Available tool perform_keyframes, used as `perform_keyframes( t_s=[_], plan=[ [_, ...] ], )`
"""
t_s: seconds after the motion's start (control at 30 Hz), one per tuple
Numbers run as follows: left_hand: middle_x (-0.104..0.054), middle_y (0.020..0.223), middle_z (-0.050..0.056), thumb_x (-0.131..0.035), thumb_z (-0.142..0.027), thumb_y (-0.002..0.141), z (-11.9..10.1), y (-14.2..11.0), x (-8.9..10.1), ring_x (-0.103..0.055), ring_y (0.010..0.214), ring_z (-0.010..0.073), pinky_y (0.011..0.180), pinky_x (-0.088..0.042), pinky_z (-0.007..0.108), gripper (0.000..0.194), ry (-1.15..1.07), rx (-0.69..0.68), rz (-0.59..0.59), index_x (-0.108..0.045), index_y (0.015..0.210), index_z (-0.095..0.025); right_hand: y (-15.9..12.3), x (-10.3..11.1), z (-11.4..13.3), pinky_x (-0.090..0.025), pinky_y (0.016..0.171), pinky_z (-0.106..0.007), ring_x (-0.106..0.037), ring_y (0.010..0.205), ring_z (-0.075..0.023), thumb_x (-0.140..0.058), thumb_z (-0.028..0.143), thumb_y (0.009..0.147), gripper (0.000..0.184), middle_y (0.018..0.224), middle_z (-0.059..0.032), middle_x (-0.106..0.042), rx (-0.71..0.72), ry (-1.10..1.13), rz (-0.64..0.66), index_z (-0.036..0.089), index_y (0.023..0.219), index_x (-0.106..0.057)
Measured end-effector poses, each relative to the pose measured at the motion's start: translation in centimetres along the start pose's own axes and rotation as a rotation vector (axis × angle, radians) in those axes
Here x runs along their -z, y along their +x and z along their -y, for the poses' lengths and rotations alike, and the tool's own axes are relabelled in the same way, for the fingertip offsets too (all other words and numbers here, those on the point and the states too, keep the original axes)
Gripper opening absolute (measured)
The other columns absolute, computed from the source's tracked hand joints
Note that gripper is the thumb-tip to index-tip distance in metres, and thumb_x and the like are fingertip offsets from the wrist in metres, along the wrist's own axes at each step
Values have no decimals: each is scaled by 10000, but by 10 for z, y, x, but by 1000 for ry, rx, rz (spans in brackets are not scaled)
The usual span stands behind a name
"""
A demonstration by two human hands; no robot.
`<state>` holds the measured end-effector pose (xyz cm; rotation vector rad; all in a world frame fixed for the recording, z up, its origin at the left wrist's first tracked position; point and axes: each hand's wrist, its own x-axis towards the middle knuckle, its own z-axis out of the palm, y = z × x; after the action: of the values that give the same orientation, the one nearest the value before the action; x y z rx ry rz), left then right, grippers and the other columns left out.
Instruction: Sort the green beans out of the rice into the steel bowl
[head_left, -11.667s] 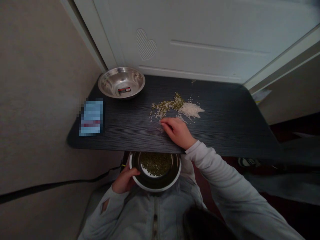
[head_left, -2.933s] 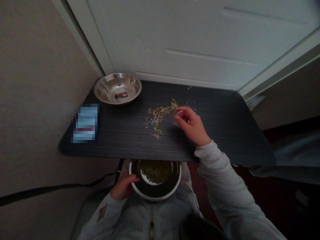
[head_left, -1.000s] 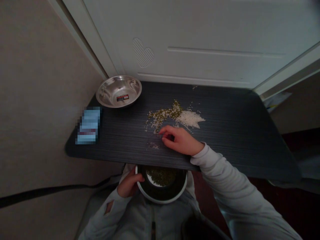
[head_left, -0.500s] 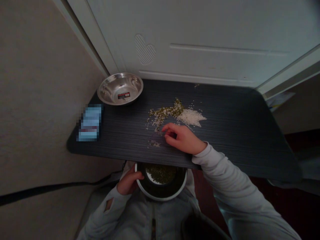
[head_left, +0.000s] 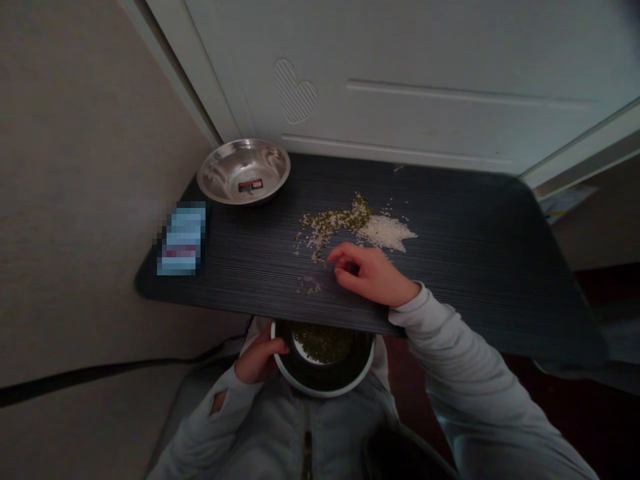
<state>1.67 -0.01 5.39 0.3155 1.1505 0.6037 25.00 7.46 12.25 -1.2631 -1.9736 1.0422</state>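
My left hand [head_left: 257, 355] grips the left rim of a white-rimmed bowl [head_left: 327, 392], thumb over the edge. Green beans, apparently mung beans [head_left: 323, 343], lie inside this bowl; the tabletop hides its far side. Over the table, my right hand [head_left: 373, 272] has curled fingers, with a gap between thumb and index finger and nothing visible between them. Just beyond it lie a pile of white rice [head_left: 387, 232] and a strip of mixed beans and rice [head_left: 337, 221]. Left of the fingertips, a few grains surround a faint purplish patch [head_left: 310, 283] that I cannot make out.
A shiny steel basin [head_left: 270, 167] with a label inside stands at the back left of the dark table [head_left: 475, 267]. A phone [head_left: 181, 239], its screen blurred, lies at the left end. Behind the table is a white door [head_left: 425, 53] with a heart relief.
The purplish patch, earlier near my right fingertips, now shows farther from them, toward the table's front. My right hand has shifted slightly right; the left hand keeps its hold on the bowl.
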Motion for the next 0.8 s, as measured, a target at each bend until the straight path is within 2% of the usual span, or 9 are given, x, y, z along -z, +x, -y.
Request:
perform_keyframes(
  t_s=[0.13,0.33,0.63,0.8],
  plan=[
    [-731,796,35,-565,-52,417,1,1,1,-649,862,297,728,-506,387,478,-8,-27,28,-635,878,-157,-1,4,1,-376,558,-202,-476,540,-76,-489,135,710,164,618,47,-536,-5,-1,-6,173,867,-517],
    [-735,810,27,-558,-40,416,2,2,3,-654,838,282,711,-502,373,571,-25,-18,38,-612,971,-159,-1,5,3,-372,560,-203,-488,544,-79,-489,109,693,164,602,52,-536,-19,-38,93,175,840,-519],
    [-735,866,23,-541,-38,438,-1,-7,0,-661,813,251,588,-480,295,617,-26,4,20,-579,1040,-170,-2,5,-2,-375,555,-207,-502,557,-84,-490,126,699,178,632,46,-547,-44,6,45,182,867,-510],
    [-736,847,30,-549,-43,430,0,-6,2,-667,772,252,552,-476,290,645,-40,25,-3,-554,1065,-158,-2,5,-5,-385,563,-211,-505,561,-85,-490,135,701,176,637,44,-551,-41,19,40,182,870,-508]
  ],
)
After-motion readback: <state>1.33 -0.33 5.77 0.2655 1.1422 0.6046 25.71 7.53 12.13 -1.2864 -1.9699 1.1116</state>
